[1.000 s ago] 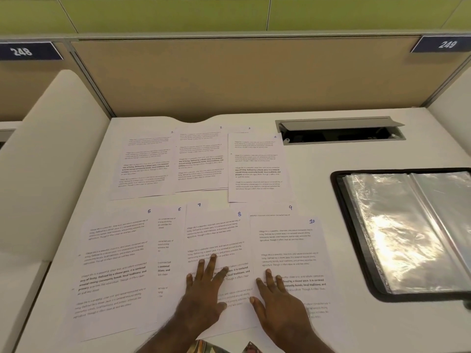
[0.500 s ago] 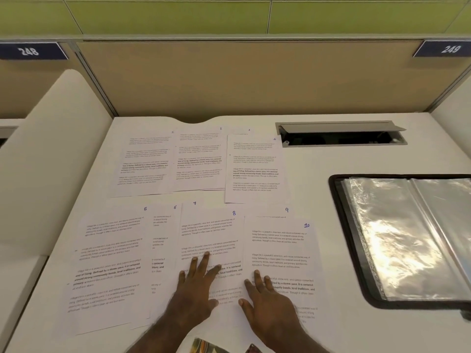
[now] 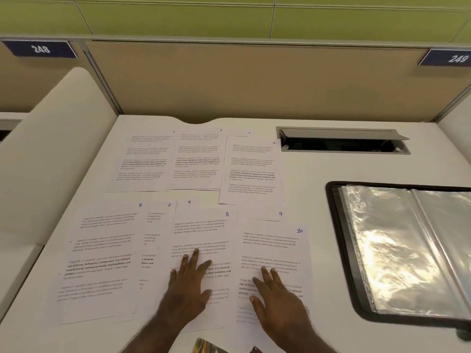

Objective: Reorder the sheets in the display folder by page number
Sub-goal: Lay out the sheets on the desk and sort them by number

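Printed sheets with handwritten page numbers lie in two rows on the white desk. Sheets 1 to 4 form the far row, overlapping. Sheets 5 to 10 form the near row. My left hand rests flat with straight fingers on sheet 8. My right hand lies flat on sheet 10, which covers most of sheet 9. Sheet 5 is at the near left. The open black display folder with shiny empty sleeves lies at the right.
An open cable hatch is set in the desk behind the folder. A tan partition closes the back, and a white side panel rises on the left. A patterned object peeks in at the bottom edge.
Both hands stay flat on sheets 8 and 10; the view has shifted slightly, and my right hand sits a little farther from my left.
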